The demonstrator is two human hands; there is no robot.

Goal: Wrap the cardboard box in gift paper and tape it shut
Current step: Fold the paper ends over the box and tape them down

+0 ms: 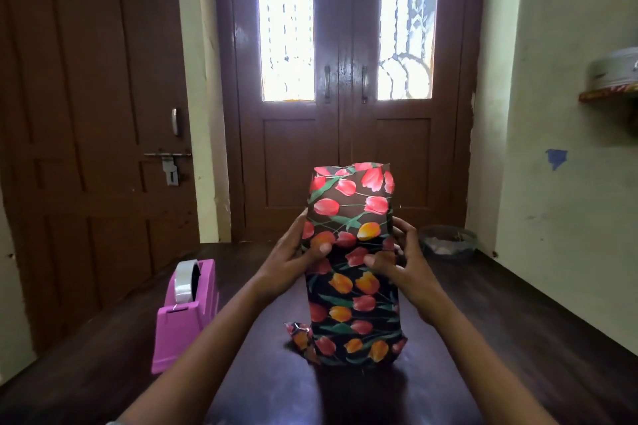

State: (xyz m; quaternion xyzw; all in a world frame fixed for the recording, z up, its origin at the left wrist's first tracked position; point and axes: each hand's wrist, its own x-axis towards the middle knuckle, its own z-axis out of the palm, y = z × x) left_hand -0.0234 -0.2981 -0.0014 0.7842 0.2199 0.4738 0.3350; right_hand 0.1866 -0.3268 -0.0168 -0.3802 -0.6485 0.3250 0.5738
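Between the left hand (293,259) and right hand (402,269), gripped upright, stands the paper-wrapped box (352,286).

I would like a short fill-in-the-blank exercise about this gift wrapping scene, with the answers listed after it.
1. The wrapped box stands upright on the dark wooden ____.
2. The paper is printed with red and orange ____.
3. The tape dispenser on the person's left is ____ in colour.
4. The left hand and right hand both ____ the box by its sides.

Missing words: table; tulips; pink; hold
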